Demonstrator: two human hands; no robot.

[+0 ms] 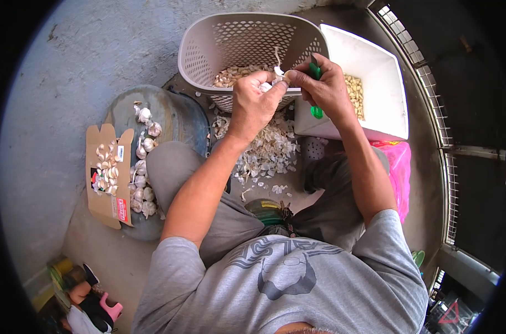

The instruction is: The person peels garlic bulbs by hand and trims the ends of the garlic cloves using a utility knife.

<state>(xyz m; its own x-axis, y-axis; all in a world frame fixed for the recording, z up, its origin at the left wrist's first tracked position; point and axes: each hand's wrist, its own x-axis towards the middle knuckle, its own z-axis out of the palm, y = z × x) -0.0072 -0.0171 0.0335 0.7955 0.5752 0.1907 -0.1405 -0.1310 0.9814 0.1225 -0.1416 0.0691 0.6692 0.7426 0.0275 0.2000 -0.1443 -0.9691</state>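
Above the near rim of a grey-brown perforated basket (197, 53), my two hands meet over a garlic bulb (279, 71) with its dry stem pointing up. My left hand (255, 100) is closed around the bulb. Closed too, my right hand (325, 83) grips a green-handled knife (317, 112) against its palm, while the thumb and a finger pinch at the garlic's side. The knife's blade is mostly hidden by the fingers. Inside the basket lie many unpeeled garlic cloves (230, 75). Peeled pale cloves (354, 97) are in a white foam box (395, 89) beside my right hand.
Garlic skins (267, 150) litter the floor between my legs. To the left, whole garlic bulbs (147, 195) sit on a rounded bluish surface (178, 119), near a cardboard piece (125, 161) holding cloves (105, 172). A pink bag (397, 172) stands by my right knee.
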